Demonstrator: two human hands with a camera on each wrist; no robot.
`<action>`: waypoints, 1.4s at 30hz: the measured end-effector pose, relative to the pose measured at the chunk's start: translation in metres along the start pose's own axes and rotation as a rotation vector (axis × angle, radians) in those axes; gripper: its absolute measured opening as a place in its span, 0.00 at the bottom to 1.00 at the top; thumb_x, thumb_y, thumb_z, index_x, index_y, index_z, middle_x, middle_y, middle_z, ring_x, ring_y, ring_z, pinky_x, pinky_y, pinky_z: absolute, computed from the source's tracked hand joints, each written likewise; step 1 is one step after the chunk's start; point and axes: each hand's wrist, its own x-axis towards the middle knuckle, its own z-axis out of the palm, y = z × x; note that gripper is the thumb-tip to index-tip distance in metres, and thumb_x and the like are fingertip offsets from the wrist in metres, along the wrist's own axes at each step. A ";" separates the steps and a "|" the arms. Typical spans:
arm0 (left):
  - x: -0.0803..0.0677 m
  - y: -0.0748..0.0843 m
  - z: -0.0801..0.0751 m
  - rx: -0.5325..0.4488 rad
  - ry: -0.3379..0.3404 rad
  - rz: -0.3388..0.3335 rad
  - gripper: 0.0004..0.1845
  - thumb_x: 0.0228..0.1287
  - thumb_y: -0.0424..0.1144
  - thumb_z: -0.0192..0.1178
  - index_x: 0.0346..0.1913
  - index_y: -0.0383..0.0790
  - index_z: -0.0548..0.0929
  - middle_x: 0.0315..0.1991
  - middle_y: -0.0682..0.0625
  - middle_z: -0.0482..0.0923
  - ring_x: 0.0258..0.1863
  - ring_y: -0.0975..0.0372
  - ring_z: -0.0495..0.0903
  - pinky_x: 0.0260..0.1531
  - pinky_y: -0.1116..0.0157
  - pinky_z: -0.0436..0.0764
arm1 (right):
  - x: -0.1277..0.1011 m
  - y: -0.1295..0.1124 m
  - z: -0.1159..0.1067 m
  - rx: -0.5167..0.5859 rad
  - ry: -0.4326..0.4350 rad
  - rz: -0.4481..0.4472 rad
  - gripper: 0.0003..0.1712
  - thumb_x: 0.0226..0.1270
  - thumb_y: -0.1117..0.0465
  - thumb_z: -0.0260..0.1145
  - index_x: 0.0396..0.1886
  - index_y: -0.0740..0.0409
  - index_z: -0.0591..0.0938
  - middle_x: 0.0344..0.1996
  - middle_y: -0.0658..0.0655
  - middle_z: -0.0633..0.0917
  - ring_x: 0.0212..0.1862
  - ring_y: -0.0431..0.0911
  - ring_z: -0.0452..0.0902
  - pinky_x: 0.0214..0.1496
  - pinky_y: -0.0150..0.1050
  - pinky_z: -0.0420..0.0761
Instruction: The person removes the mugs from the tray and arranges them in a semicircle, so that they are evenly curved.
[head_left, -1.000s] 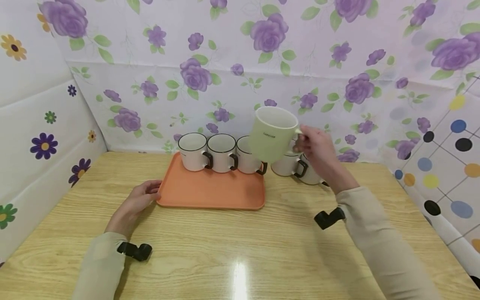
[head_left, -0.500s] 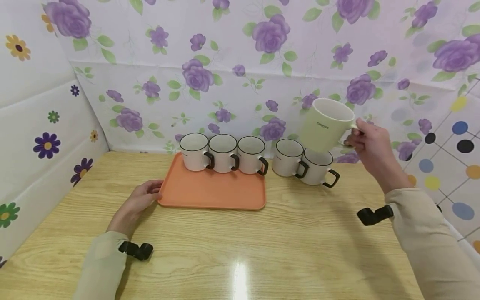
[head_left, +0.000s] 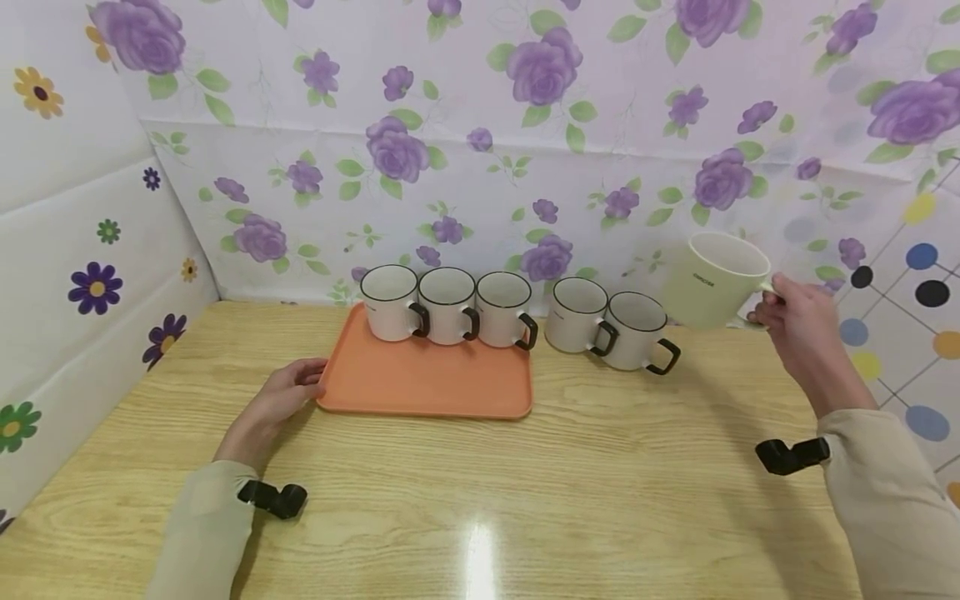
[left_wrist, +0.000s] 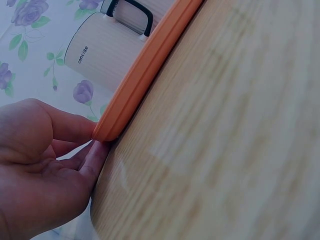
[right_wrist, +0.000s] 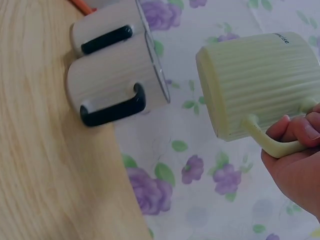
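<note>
— purple-flowered sheeting backs a pale wooden worktop (head_left: pixel 480 500). what does the right hand (head_left: pixel 798 321) have?
— the fingers are curled round the handle of a pale green mug (head_left: pixel 716 279), held in the air near the worktop's far right corner, tilted a little, just right of two white mugs (head_left: pixel 611 325) with black handles standing on the wood.
— and the left hand (head_left: pixel 273 408)?
— it lies on the worktop, fingers relaxed, fingertips (left_wrist: pixel 97 152) touching the near left corner of an orange tray (head_left: pixel 427 383).
— anything on the tray?
— three white mugs (head_left: pixel 446 304) in a row along its far edge, black handles turned to the right. the near part of the tray is bare.
</note>
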 end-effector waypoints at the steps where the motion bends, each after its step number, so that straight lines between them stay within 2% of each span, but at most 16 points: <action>1: 0.000 0.000 0.000 -0.002 0.001 0.000 0.29 0.70 0.24 0.48 0.71 0.22 0.54 0.67 0.27 0.58 0.65 0.42 0.60 0.59 0.55 0.67 | -0.001 0.001 -0.003 0.006 0.014 0.005 0.24 0.76 0.62 0.52 0.17 0.64 0.74 0.10 0.53 0.62 0.19 0.47 0.44 0.31 0.34 0.73; 6: 0.001 0.001 -0.001 0.009 -0.002 0.015 0.29 0.70 0.24 0.48 0.71 0.21 0.54 0.67 0.27 0.58 0.65 0.42 0.60 0.54 0.63 0.69 | -0.008 0.008 -0.014 0.060 0.062 0.031 0.22 0.75 0.63 0.54 0.18 0.66 0.74 0.10 0.54 0.63 0.21 0.47 0.45 0.32 0.35 0.75; 8: 0.001 0.001 -0.001 0.009 -0.002 0.016 0.29 0.69 0.23 0.48 0.70 0.21 0.54 0.67 0.27 0.58 0.65 0.42 0.60 0.53 0.64 0.69 | -0.010 0.012 -0.016 0.043 0.077 0.040 0.22 0.75 0.63 0.54 0.18 0.65 0.75 0.10 0.53 0.63 0.21 0.47 0.45 0.32 0.34 0.75; 14: 0.002 -0.002 0.001 0.008 0.005 0.015 0.28 0.69 0.23 0.47 0.70 0.21 0.55 0.66 0.26 0.59 0.64 0.42 0.61 0.56 0.61 0.69 | -0.017 0.027 -0.027 -0.010 0.091 0.047 0.24 0.77 0.63 0.50 0.17 0.63 0.74 0.11 0.52 0.65 0.23 0.47 0.46 0.33 0.33 0.73; 19: 0.001 -0.003 0.000 0.008 -0.006 0.026 0.28 0.70 0.24 0.47 0.70 0.21 0.55 0.66 0.26 0.59 0.64 0.42 0.61 0.52 0.66 0.70 | -0.023 0.036 -0.032 0.027 0.108 0.035 0.24 0.77 0.64 0.50 0.17 0.65 0.74 0.10 0.53 0.63 0.22 0.47 0.47 0.32 0.33 0.74; 24: 0.001 -0.003 0.000 -0.007 -0.007 0.018 0.28 0.70 0.24 0.47 0.70 0.21 0.54 0.66 0.26 0.58 0.64 0.42 0.61 0.52 0.67 0.70 | -0.026 0.045 -0.034 0.074 0.178 0.044 0.23 0.75 0.65 0.53 0.17 0.66 0.76 0.14 0.53 0.70 0.18 0.42 0.55 0.30 0.33 0.74; 28: 0.001 -0.002 0.000 -0.007 -0.008 0.027 0.28 0.70 0.24 0.46 0.70 0.20 0.54 0.66 0.26 0.58 0.64 0.42 0.61 0.50 0.69 0.71 | -0.031 0.056 -0.037 0.011 0.165 0.046 0.22 0.76 0.63 0.53 0.18 0.65 0.77 0.16 0.52 0.71 0.19 0.42 0.54 0.30 0.32 0.70; 31: 0.001 -0.002 0.000 -0.005 -0.009 0.033 0.28 0.70 0.24 0.46 0.70 0.20 0.54 0.66 0.26 0.58 0.64 0.41 0.61 0.49 0.70 0.71 | -0.037 0.064 -0.039 -0.045 0.143 0.048 0.22 0.76 0.62 0.51 0.19 0.63 0.77 0.18 0.51 0.71 0.20 0.43 0.54 0.31 0.31 0.70; 33: 0.001 -0.002 0.000 -0.007 -0.012 0.037 0.28 0.70 0.24 0.47 0.70 0.20 0.54 0.66 0.26 0.58 0.64 0.41 0.61 0.50 0.69 0.71 | -0.041 0.069 -0.040 -0.064 0.132 0.044 0.22 0.77 0.62 0.50 0.20 0.63 0.77 0.19 0.51 0.71 0.20 0.42 0.57 0.33 0.31 0.72; 39: 0.001 -0.002 0.001 0.003 -0.004 0.027 0.28 0.70 0.24 0.47 0.70 0.20 0.54 0.66 0.26 0.58 0.65 0.40 0.60 0.57 0.57 0.68 | -0.050 0.077 -0.037 -0.027 0.150 0.050 0.23 0.76 0.62 0.51 0.19 0.65 0.77 0.21 0.51 0.74 0.22 0.39 0.64 0.32 0.31 0.73; 42: 0.000 -0.003 0.000 0.007 0.004 0.022 0.28 0.70 0.24 0.47 0.70 0.21 0.54 0.66 0.26 0.58 0.65 0.41 0.60 0.58 0.56 0.67 | -0.052 0.081 -0.035 -0.005 0.169 0.071 0.23 0.76 0.63 0.51 0.18 0.65 0.77 0.21 0.52 0.75 0.23 0.39 0.67 0.32 0.30 0.73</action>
